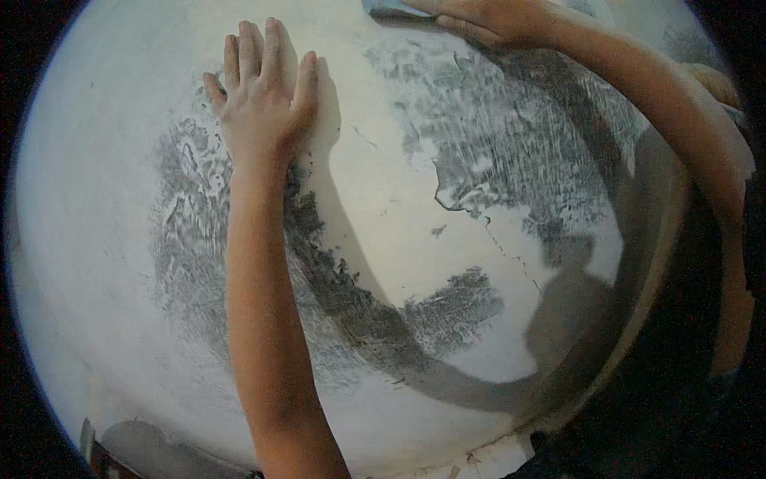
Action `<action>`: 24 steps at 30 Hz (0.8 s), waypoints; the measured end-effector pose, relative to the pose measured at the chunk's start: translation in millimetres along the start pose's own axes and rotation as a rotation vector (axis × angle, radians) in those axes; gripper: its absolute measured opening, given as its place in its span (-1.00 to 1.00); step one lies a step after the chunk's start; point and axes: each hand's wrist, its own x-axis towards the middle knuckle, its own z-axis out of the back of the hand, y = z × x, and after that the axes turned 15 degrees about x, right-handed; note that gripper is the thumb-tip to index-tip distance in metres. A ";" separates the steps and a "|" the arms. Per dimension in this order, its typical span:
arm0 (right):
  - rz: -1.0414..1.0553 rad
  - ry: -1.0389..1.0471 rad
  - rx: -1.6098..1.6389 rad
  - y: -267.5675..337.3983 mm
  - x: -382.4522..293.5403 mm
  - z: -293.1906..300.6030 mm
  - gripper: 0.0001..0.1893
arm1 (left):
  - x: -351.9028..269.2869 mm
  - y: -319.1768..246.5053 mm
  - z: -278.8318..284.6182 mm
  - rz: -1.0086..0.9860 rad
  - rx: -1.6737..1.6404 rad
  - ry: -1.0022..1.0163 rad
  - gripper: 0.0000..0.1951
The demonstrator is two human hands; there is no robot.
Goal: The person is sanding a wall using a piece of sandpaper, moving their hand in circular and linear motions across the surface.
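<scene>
A pale wall (383,239) with rough, dark grey patches fills the view. My left hand (263,102) lies flat on it at the upper left, fingers spread, holding nothing. At the top, right of centre, my right hand (497,21) presses a flat blue-grey piece (398,11) against the wall; whether it is a sheet or a blade cannot be told. Below that hand spreads a large scraped grey patch (508,132), with a ragged edge of lifted coating and a thin crack (508,257) running down from it.
Part of another hand (715,84) shows at the far right edge, behind my right forearm, near a bluish object. Shadows of an arm and a head fall on the wall. A dark-edged object (108,461) stands at the bottom left. Dark cloth lies at the lower right.
</scene>
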 end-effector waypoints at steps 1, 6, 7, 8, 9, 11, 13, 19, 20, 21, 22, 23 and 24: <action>-0.084 -0.077 -0.013 -0.9 1.8 3.2 -0.41 | 3.0 -3.9 -1.4 0.032 0.049 -0.005 -0.32; -0.124 -0.152 0.049 -5.0 -4.7 1.7 -0.43 | 16.7 -57.4 1.7 -0.139 -0.006 -0.029 -0.30; -0.141 -0.159 0.046 -3.8 -4.9 5.5 -0.43 | 18.0 -65.8 3.2 -0.151 -0.018 -0.038 -0.30; -0.158 -0.168 0.046 -1.6 -5.3 7.6 -0.43 | 19.6 -69.1 5.0 -0.166 -0.027 -0.046 -0.30; -0.182 -0.177 0.043 -1.0 -8.4 9.8 -0.43 | 20.8 -72.3 6.4 -0.160 -0.051 -0.032 -0.31; -0.165 -0.187 -0.053 -1.8 -10.6 12.7 -0.43 | 21.3 -71.4 10.1 -0.152 -0.092 -0.002 -0.33; -0.174 -0.215 -0.089 5.6 -11.8 6.0 -0.43 | 23.0 -58.6 9.3 -0.208 -0.113 0.004 -0.34; -0.057 -0.174 -0.020 17.9 12.4 -1.3 -0.43 | 10.0 4.6 11.7 -0.266 -0.077 0.055 -0.36; -0.088 -0.174 -0.057 21.7 13.9 -6.5 -0.45 | 5.3 12.7 13.9 -0.263 -0.107 0.068 -0.36; -0.097 -0.177 -0.081 31.3 20.7 -20.2 -0.47 | -1.0 21.9 13.4 -0.267 -0.083 0.059 -0.36; -0.104 -0.174 -0.119 42.1 25.1 -28.3 -0.48 | -5.2 30.1 12.0 -0.262 -0.065 0.042 -0.37; -0.110 -0.170 -0.156 49.7 28.8 -33.0 -0.48 | -9.2 38.6 10.5 -0.257 -0.047 0.026 -0.37; -0.103 -0.172 -0.116 53.2 28.8 -27.4 -0.48 | -8.1 36.2 13.4 -0.233 -0.043 0.020 -0.36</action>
